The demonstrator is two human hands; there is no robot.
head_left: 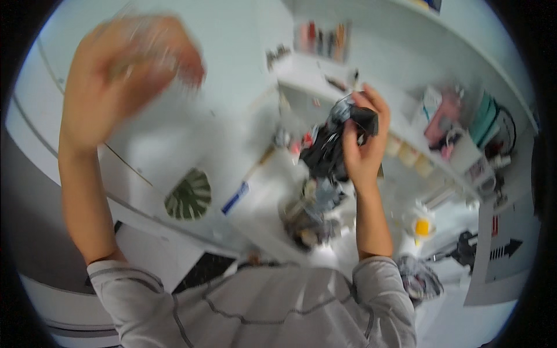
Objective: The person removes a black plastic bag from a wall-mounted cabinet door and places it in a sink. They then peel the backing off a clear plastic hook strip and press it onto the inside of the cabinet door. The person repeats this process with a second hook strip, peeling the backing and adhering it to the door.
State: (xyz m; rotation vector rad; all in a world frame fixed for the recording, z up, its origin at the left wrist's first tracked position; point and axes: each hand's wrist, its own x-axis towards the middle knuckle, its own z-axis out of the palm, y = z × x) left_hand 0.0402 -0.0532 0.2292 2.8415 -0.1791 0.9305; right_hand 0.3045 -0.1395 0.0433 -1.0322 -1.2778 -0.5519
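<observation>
My left hand (130, 81) is raised at the upper left, its fingers curled and blurred by motion. Clear, shiny streaks show around those fingers, perhaps thin see-through plastic; I cannot make out what it is. Right of the middle, my right hand (368, 145) grips the top of a crumpled, glossy black plastic bag (328, 151) between thumb and fingers. The bag hangs down to the left of that hand, with small red and grey bits beside it. Below it sits a heap of grey and dark crumpled stuff (313, 220), too blurred to name.
A green leaf-shaped piece (188, 195) and a blue-ended strip (236, 197) lie on the white surface. White shelves (394, 110) on the right carry pink and teal items (447, 119). A yellow object (422, 227) and a clear bag of mixed bits (419, 278) are at the lower right.
</observation>
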